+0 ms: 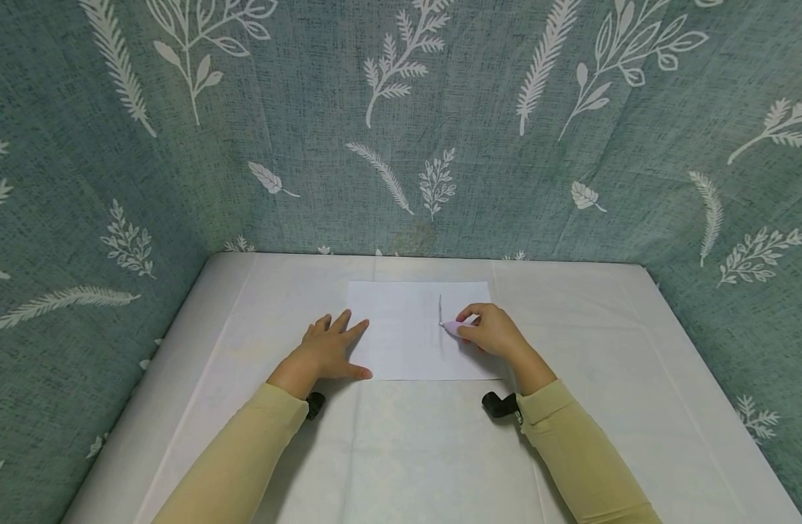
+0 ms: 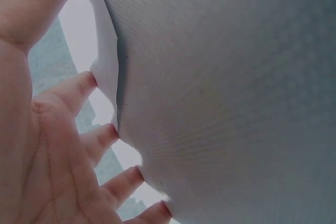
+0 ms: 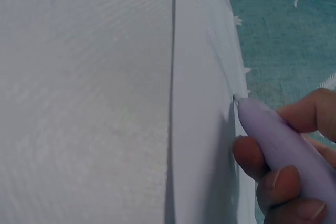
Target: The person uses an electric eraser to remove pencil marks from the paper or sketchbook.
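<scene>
A white sheet of paper (image 1: 401, 331) lies on the table, with a thin dark upright line right of its middle. My right hand (image 1: 495, 331) grips a lavender pen-shaped cutter (image 3: 278, 135), thumb and fingers around its thick, tapered body. The cutter's small pale tip meets the paper at the lower end of the dark line. On the sheet's left edge rests my left hand (image 1: 332, 349), fingers spread and thumb out toward the near corner. Up close, the left fingertips (image 2: 107, 129) press at the paper's edge, which lifts slightly between thumb and fingers.
The table (image 1: 414, 451) has a white, lightly creased cover. Blue-green fabric (image 1: 309, 109) with white leaf prints rises behind it and on both sides. A black wrist camera (image 1: 499, 405) shows beside the right cuff, with another (image 1: 315, 405) beside the left.
</scene>
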Available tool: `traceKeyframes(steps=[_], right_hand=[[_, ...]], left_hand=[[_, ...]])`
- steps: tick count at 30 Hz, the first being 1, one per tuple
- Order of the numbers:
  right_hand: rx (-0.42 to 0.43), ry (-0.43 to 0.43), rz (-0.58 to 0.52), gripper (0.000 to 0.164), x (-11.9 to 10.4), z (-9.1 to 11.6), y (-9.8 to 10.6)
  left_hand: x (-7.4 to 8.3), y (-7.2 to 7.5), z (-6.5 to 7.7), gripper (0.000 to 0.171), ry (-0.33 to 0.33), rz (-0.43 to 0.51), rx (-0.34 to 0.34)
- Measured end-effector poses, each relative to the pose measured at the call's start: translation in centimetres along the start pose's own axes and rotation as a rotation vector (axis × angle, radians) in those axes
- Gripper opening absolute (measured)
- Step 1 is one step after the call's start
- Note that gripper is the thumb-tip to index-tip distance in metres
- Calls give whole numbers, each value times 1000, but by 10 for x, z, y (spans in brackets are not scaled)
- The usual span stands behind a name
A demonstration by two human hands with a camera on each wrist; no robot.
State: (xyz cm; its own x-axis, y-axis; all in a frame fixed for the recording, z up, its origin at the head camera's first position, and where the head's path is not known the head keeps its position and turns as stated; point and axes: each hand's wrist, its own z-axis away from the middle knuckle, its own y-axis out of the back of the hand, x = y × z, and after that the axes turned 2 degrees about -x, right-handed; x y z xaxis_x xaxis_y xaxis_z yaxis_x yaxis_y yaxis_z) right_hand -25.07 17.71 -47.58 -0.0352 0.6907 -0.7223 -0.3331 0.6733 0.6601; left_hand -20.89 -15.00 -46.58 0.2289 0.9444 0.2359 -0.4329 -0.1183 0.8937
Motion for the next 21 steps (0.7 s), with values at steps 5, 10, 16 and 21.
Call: traceKeyframes(steps=[5, 10, 16, 21], right_hand=[[23, -20, 1, 22, -1, 0, 2], [-4, 1, -8, 22, 0, 0, 3], [30, -31, 7, 23, 0, -1, 3], [8, -18, 0, 23, -1, -1, 2]], left_hand=[[0, -1, -1, 103, 2, 4, -5], [1, -1, -1, 103, 4, -4, 3], [1, 1, -1, 104, 6, -5, 16], [1, 1, 0, 105, 8, 1, 24]])
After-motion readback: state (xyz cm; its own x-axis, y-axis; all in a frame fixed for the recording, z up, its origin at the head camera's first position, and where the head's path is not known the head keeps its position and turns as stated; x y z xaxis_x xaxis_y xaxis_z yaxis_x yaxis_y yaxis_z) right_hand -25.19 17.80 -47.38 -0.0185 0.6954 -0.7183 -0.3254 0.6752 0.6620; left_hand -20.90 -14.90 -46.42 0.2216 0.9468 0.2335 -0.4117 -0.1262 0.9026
